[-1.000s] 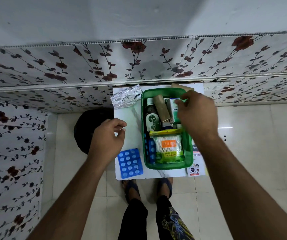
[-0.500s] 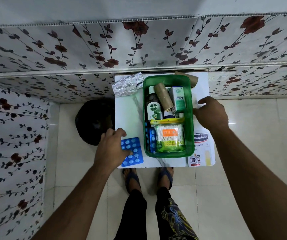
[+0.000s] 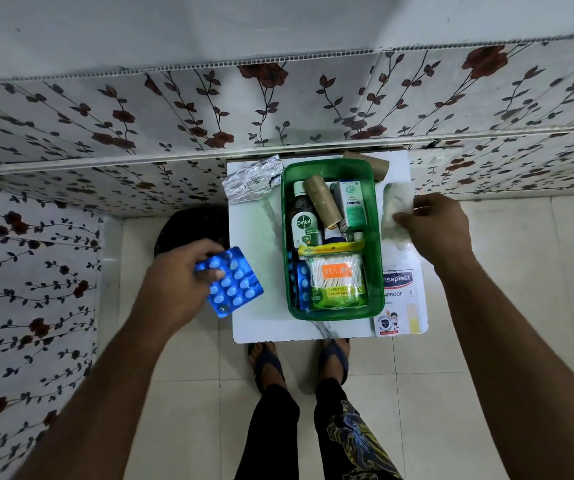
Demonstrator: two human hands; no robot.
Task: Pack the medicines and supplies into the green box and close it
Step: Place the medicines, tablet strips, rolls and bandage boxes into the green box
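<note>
Two hands are at work, one on each side of the green box (image 3: 379, 244), which stands open on the small white tabletop (image 3: 254, 323). The left hand (image 3: 178, 285) has lifted the blue blister pack (image 3: 235, 285) that lay flat near the front left corner of the tabletop half a second ago; it now pinches the pack by its left edge, thumb on top, and the pack is tilted and hangs partly past the tabletop's left edge. The right hand (image 3: 438, 226), which rested beside the box's right wall half a second ago, is now closed on a wad of white cotton (image 3: 391, 213) lying just right of the box.

Inside the box, unchanged, are a Dettol bottle (image 3: 304, 225), a cardboard tube (image 3: 323, 202) leaning across it, a green-and-white Optibex carton (image 3: 351, 206), a Tulips cotton swab packet (image 3: 337, 278) at the near end, and another blue blister strip (image 3: 301, 285) standing on edge against the left wall.

Outside it, a silver foil strip (image 3: 250, 183) lies at the back left of the tabletop, a second cardboard tube (image 3: 370, 164) behind the box's far right corner, and a Hansaplast plaster pack (image 3: 401, 303) at the front right. A dark round object (image 3: 192, 230) sits on the floor left of the tabletop.
</note>
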